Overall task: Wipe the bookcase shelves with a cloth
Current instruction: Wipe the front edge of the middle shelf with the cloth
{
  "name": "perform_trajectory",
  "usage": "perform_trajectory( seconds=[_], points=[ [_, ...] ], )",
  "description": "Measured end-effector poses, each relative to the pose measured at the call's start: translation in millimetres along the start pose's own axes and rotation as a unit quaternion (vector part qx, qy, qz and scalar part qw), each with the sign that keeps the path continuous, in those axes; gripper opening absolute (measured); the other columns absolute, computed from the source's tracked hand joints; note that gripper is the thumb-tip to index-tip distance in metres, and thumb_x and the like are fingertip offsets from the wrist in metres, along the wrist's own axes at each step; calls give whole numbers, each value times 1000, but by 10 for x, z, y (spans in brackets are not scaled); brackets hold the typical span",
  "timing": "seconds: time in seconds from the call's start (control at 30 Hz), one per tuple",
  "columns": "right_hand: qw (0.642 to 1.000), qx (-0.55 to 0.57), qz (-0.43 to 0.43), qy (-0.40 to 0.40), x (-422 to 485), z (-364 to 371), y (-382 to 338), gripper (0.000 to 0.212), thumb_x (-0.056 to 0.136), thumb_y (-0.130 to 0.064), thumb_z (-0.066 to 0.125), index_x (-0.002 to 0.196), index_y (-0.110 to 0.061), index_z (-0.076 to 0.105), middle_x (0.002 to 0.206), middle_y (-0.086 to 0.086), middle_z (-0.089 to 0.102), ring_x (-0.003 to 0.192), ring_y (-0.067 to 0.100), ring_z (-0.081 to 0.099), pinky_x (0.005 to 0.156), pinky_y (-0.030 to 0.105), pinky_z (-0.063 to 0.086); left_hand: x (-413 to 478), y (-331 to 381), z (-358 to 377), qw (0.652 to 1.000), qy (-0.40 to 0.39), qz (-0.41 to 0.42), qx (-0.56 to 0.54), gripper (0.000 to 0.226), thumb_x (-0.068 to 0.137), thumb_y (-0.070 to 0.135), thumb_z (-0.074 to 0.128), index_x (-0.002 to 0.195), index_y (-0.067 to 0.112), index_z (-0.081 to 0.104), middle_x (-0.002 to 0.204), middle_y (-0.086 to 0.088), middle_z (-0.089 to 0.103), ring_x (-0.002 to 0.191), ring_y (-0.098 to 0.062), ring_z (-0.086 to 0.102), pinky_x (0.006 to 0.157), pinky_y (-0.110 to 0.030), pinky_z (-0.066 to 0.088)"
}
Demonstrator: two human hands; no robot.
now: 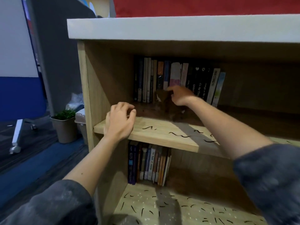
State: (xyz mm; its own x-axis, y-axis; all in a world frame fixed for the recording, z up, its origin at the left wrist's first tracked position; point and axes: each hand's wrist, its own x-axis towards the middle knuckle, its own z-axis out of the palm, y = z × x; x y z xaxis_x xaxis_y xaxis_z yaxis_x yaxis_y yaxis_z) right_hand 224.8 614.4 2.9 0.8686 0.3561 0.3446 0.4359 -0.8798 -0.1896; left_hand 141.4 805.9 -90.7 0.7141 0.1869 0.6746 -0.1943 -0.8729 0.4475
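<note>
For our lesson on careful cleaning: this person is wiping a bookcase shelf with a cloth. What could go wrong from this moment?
1. The right hand holds the brown cloth right beside the row of books; a wide swipe could tip or push them.
2. Black strands lie near the front edge of the middle shelf; wiping outward would likely drop them onto the bottom shelf, which is already littered.

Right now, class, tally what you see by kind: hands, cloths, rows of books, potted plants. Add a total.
Hands: 2, left hand and right hand
Cloths: 1, cloth in the right hand
Rows of books: 2, upper row and lower row
Potted plants: 1, potted plant on the floor
Total: 6
</note>
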Motion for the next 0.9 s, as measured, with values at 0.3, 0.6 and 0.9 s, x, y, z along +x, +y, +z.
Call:
perform_trajectory(
  seconds=[0.3,0.6,0.9],
  points=[
    [990,-87,-56,-91,529,485,-16,42,92,1,37,126,-15,56,134,12,51,115,29,52,93,33,45,35,-52,48,1000,23,-12,6,34,97,36,38,125,22,53,132,4,48,124,-14,36,99,-34,29],
    [960,-20,-180,-213,-436,-14,-186,52,85,12,33,104,-20,69,109,-3,62,101,17,57,87,31,48,20,-60,48,1000,23,-4,6,36,97,37,37,126,22,52,132,3,48,126,-16,35,102,-37,29],
    [994,-38,-104,21,-1133,174,-452,40,90,-1,45,116,-27,61,109,-1,48,106,21,45,90,36,43,-3,-6,-4,998,-3,19,53,34,98,28,36,126,20,54,135,1,45,129,-19,30,108,-37,20]
  ],
)
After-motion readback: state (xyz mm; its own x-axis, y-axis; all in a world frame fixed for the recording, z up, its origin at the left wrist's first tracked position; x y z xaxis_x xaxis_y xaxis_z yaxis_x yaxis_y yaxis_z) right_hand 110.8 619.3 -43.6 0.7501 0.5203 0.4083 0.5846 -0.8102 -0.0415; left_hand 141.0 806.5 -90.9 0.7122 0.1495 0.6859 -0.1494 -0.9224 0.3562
